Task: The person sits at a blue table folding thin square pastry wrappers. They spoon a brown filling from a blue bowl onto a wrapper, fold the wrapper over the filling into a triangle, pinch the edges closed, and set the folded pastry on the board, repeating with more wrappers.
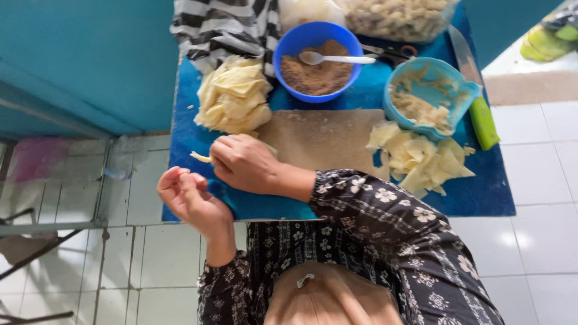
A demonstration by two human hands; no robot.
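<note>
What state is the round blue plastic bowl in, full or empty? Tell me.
Partly full: the round blue plastic bowl holds brown crumbly filling, with a white spoon resting in it.

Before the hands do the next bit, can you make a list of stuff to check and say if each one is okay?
1. Right hand has a pale strip poking out past the fingers: ok.
2. Left hand is curled with nothing visible in it: ok.
3. Stack of folded wrappers sits close above the right hand: ok.
4. Spoon rests in the blue bowl of brown filling: ok.
5. Brown board is bare in the middle: ok.
6. Knife at the table's far edge, pointing away: ok.
</note>
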